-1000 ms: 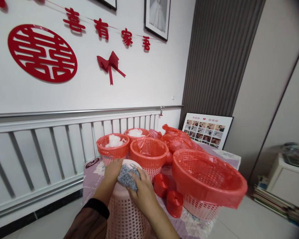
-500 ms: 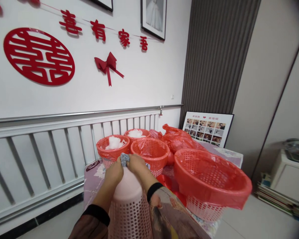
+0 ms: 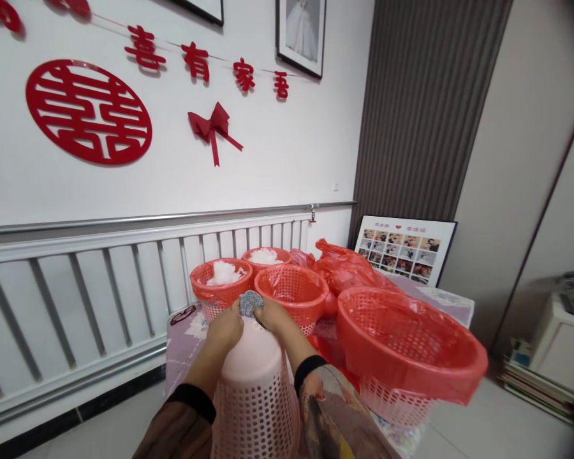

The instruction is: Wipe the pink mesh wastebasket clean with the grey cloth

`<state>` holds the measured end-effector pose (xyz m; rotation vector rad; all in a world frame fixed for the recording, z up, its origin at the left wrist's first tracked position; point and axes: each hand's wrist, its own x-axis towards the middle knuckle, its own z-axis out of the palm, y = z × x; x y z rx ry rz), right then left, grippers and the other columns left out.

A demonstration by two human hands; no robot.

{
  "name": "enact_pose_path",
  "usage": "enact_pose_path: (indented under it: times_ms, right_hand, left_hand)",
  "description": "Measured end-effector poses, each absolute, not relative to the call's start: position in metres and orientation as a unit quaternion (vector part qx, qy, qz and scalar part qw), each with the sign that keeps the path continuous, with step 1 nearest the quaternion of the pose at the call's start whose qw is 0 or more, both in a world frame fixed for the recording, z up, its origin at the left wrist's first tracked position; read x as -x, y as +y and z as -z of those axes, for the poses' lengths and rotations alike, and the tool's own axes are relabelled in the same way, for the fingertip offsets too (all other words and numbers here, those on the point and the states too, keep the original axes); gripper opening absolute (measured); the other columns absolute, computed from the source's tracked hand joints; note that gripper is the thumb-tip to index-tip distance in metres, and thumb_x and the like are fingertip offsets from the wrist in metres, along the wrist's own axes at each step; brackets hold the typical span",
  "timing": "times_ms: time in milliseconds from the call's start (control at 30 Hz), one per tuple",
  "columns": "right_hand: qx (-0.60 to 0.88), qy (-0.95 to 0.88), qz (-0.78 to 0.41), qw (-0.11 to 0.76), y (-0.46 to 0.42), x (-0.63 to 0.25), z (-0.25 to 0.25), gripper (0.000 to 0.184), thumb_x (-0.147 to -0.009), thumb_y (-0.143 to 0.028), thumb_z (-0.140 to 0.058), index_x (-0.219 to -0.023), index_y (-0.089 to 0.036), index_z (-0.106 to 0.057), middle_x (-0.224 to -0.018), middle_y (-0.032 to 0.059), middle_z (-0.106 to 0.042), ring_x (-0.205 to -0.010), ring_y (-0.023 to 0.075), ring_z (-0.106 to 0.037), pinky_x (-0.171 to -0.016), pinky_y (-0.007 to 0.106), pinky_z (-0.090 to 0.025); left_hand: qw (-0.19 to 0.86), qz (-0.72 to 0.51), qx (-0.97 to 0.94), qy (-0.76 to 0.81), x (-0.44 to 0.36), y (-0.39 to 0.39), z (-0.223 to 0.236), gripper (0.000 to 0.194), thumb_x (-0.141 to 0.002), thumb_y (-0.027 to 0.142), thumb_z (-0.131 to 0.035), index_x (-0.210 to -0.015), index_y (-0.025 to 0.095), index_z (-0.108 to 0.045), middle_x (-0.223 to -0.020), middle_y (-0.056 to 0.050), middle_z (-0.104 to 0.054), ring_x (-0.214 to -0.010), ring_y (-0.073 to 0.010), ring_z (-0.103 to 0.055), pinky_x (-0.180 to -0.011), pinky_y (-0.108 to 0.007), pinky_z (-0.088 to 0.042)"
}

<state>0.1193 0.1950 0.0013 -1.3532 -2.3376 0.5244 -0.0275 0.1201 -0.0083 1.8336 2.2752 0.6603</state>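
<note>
A pale pink plastic basket [image 3: 256, 389] with a perforated side stands upside down close in front of me, its solid base facing up and away. At that base my left hand [image 3: 226, 326] is closed on a bunched, speckled grey cloth [image 3: 251, 303]. From the other side my right hand [image 3: 270, 313] also grips this cloth, thumb pressed against it. Both forearms reach along the basket's sides. Just beyond my hands is a basket lined with a red plastic bag [image 3: 291, 287]. Left of it, another red-lined basket [image 3: 220, 293] holds white fluffy material [image 3: 224, 273].
A large red-lined basket [image 3: 406, 344] stands at the right of the cloth-covered table [image 3: 184, 347]. Crumpled red plastic bags [image 3: 347, 268] lie behind. Glasses [image 3: 182, 315] rest at the left edge. A white radiator [image 3: 124, 287] lines the wall; a photo board [image 3: 404, 248] leans behind.
The view has shifted slightly, so the surroundings sit a little further right. Both hands stay on the grey cloth, which shows broader between them; the pink basket has tilted slightly.
</note>
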Motion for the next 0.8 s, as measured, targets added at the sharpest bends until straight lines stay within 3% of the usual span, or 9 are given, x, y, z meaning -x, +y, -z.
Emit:
enact_pose_path:
  times_ms: [133, 500, 733, 800]
  right_hand:
    - [0.491, -0.829, -0.179, 0.2, 0.183, -0.13, 0.0, 0.037, -0.091, -0.031, -0.053, -0.124, -0.017, -0.064, -0.124, 0.0126, -0.071, -0.111, 0.0247, -0.066, -0.09, 0.031, -0.047]
    - [0.555, -0.798, -0.129, 0.195, 0.145, -0.149, 0.006, 0.04, -0.092, -0.034, -0.047, -0.123, -0.012, -0.059, -0.119, 0.0217, -0.068, -0.111, 0.0335, -0.066, -0.088, 0.041, -0.049]
    - [0.574, -0.787, -0.124, 0.191, 0.143, -0.148, 0.004, 0.039, -0.093, -0.037, -0.048, -0.123, -0.013, -0.058, -0.119, 0.0213, -0.067, -0.108, 0.033, -0.067, -0.088, 0.041, -0.049]
    - [0.573, -0.787, -0.124, 0.193, 0.143, -0.149, 0.004, 0.04, -0.093, -0.038, -0.049, -0.124, -0.014, -0.058, -0.119, 0.0203, -0.067, -0.109, 0.0323, -0.067, -0.089, 0.04, -0.049]
  left_hand:
    - [0.075, -0.232, -0.64, 0.729, 0.026, 0.117, 0.009, 0.05, -0.095, 0.042, -0.054, -0.141, 0.022, -0.047, -0.13, -0.011, -0.064, -0.116, -0.025, -0.064, -0.103, -0.054, -0.05]
    - [0.076, -0.302, -0.709, 0.633, 0.02, 0.114, 0.008, 0.043, -0.093, 0.037, -0.06, -0.133, 0.023, -0.055, -0.136, -0.009, -0.062, -0.122, -0.024, -0.061, -0.106, -0.052, -0.048]
    - [-0.006, -0.361, -0.604, 0.711, 0.012, 0.066, 0.003, 0.053, -0.091, 0.019, -0.049, -0.143, 0.021, -0.047, -0.16, -0.011, -0.039, -0.15, -0.0268, -0.03, -0.125, -0.051, -0.02]
    - [0.003, -0.355, -0.568, 0.743, 0.008, 0.051, 0.012, 0.059, -0.089, 0.024, -0.048, -0.147, 0.021, -0.042, -0.164, -0.013, -0.031, -0.152, -0.0313, -0.024, -0.124, -0.055, -0.02]
